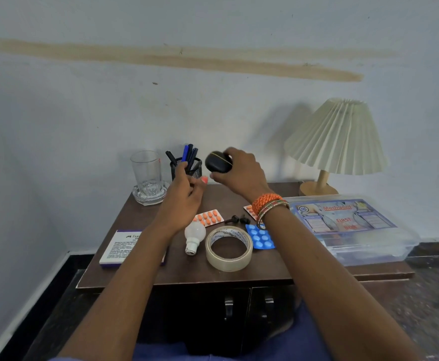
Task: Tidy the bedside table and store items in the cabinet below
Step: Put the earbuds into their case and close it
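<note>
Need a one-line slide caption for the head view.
Right hand lifts a black case above a cluttered bedside table; left hand reaches toward the pen holder.

Both forearms bare, reaching forward and up from the lower edge of the view, converging toward the middle. Left hand (184, 196) raised, back of hand toward the camera, fingers loosely curled and part spread, nothing visibly gripped; thumb tip with an orange-painted nail points toward the other hand. Right hand (242, 170) higher and slightly farther forward, knuckles up, wrist bent downward, fingers and thumb wrapped around a small dark rounded case (217, 162). Right wrist wears a stack of orange and multicoloured bangles (269, 204). Hands near each other, not touching. Left wrist bare.
</note>
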A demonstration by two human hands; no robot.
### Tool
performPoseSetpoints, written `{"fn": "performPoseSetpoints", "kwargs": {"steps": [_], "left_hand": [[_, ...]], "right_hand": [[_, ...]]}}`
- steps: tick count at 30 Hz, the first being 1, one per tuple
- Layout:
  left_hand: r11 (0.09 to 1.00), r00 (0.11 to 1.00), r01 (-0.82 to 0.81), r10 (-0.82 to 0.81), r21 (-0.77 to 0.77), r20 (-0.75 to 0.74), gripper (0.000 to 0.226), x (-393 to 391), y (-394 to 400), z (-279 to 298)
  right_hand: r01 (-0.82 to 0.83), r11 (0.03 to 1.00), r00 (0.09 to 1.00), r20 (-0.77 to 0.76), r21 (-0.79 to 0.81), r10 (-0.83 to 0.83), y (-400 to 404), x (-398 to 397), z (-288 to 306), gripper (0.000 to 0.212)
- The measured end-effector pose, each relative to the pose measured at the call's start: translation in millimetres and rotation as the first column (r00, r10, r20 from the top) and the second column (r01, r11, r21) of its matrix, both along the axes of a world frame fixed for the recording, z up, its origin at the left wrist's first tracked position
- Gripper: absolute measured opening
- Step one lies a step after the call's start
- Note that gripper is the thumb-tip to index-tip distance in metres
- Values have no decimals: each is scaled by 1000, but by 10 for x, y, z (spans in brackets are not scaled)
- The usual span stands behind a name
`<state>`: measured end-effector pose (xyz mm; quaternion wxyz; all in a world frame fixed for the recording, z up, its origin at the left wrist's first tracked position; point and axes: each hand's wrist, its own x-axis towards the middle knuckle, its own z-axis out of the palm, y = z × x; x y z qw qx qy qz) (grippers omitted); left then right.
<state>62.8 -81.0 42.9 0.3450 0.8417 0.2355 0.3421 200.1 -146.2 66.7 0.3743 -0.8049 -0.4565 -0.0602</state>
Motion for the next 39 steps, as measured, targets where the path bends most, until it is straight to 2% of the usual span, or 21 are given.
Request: {"fn": "performPoseSetpoints", "kwargs": {"steps": [3,5,11,14,16,18,21,23,29,34,39], "left_hand": [[996,984,-6,21,-84,177,48,6,-30,107],[989,965,2,36,-145,259,38,4,-27,141],[960,953,5,80,-280,293,28,-59,61,121],[921,950,66,60,-383,308,29,-69,42,157],[907,941,89,58,-411,332,30,-75,24,173],[906,932,75,85,-416,352,32,-90,6,205],[907,931,41,118,-419,346,35,-132,0,261],[911,937,36,112,-411,331,36,-142,0,281],[934,951,31,82,-356,298,38,-163,-15,289],[946,937,72,44,-316,347,47,-162,-40,305],[967,949,73,7,-244,315,59,-148,-62,320]], "right_hand": [[-173,978,983,76,120,165,-3,-105,94,48],[-255,960,958,164,111,235,-2,-142,45,50],[-324,943,925,232,72,300,-43,-180,-92,54],[-350,925,921,232,147,312,-59,-201,-81,55],[-387,899,919,169,207,356,-70,-227,-46,56],[-431,854,893,3,293,450,-107,-255,36,53],[-415,802,762,-318,429,564,-192,-291,206,42],[-371,806,705,-426,461,568,-246,-280,270,36],[-316,815,675,-489,485,553,-281,-238,260,36],[-230,823,717,-482,519,503,-288,-262,253,22],[-114,870,783,-496,479,376,-285,-268,255,18]]}}
